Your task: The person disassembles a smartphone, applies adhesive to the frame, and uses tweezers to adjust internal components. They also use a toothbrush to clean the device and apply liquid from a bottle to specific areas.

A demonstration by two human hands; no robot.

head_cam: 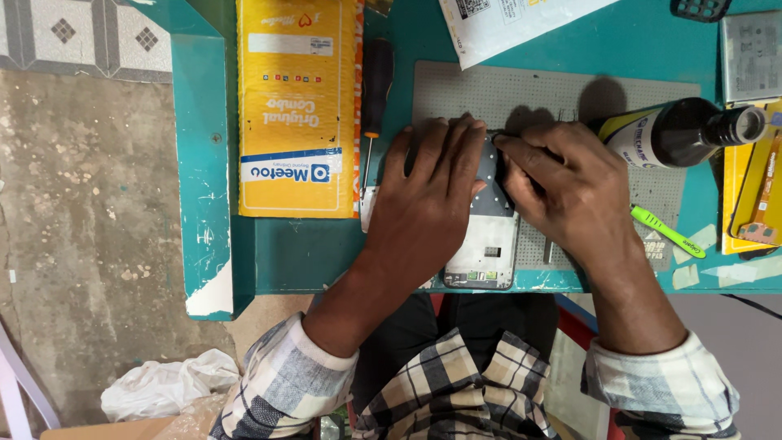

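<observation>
Currently the opened phone frame [489,244] lies lengthwise on the grey work mat [562,90], its lower end w/ small green parts right at the near edge of the teal tabletop [204,163].

Left hand [428,191]: flat, fingers spread and extended, palm pressing the frame's left side down. It holds nothing; it only pins the frame.

Right hand [562,183]: curled, fingertips pinched at the frame's upper section. Whether a tool or small part sits between the fingertips cannot be told; the grip is hidden by the knuckles.

Risk pts (judgement):
- Frame overhang. The lower end sits at the tabletop edge; if left-hand pressure eases during a pull, the frame could slide toward the lap.
- Bottle [684,130]. The dark bottle w/ yellow label lies on its side just beside the right wrist, mouth apparently uncapped. A wrist bump could roll it or spill onto the mat.
- Pry force. Excess leverage at the pinch pt could crack or bend the thin frame.
- Green pry tool [668,231] lies near the right forearm; a sleeve could sweep it off.
- Screwdriver [375,90] lies between the yellow padded envelope [297,106] and the mat, apart from both hands.
</observation>
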